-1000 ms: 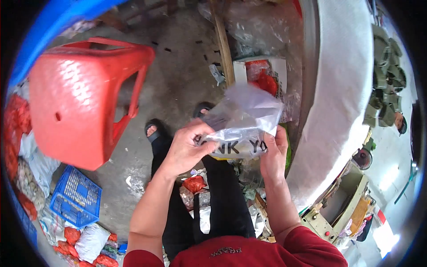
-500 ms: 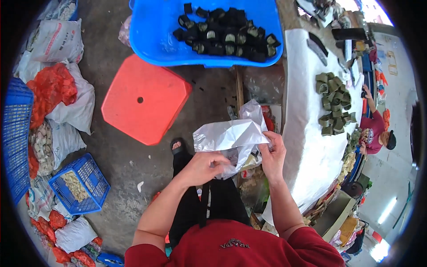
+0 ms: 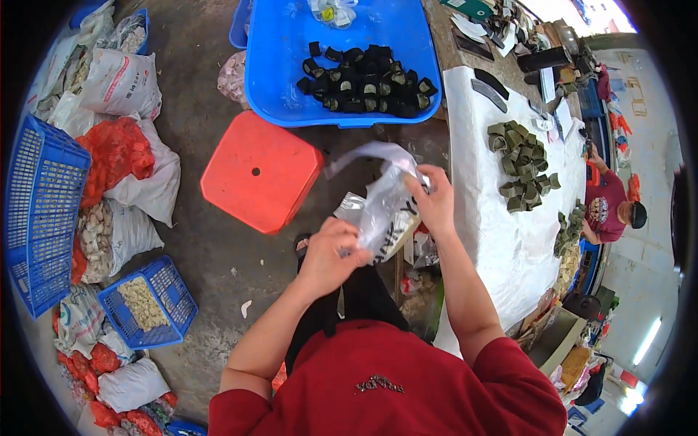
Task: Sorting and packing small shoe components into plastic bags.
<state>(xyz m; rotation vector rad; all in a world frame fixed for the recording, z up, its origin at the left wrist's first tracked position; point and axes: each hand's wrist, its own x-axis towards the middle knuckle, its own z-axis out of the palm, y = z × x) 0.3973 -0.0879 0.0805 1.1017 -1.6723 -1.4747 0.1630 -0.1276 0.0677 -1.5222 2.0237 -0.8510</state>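
Note:
A thin, whitish plastic bag [image 3: 385,207] with dark lettering stretches between my two hands in front of my body. My left hand [image 3: 331,256] pinches its lower left edge. The fingers of my right hand [image 3: 430,200] are closed on its upper right side. A loose strip of the bag curls away toward the far side. Beyond my hands, a blue plastic tub [image 3: 291,102] holds many small black pieces [image 3: 371,83], looped or folded. A clear bag [image 3: 334,11] with something yellow inside lies at the tub's far end.
A red stool [image 3: 254,171] stands left of my hands. On the right, a white-covered table [image 3: 472,254] bears a pile of green looped pieces [image 3: 523,160]. Blue crates [image 3: 149,301] and sacks [image 3: 120,83] line the left. Another person [image 3: 607,207] works at the far right.
Both hands have moved a little away from my body, and the bag has turned so its lettering shows. The view has shifted, bringing the clear bag in the tub into sight.

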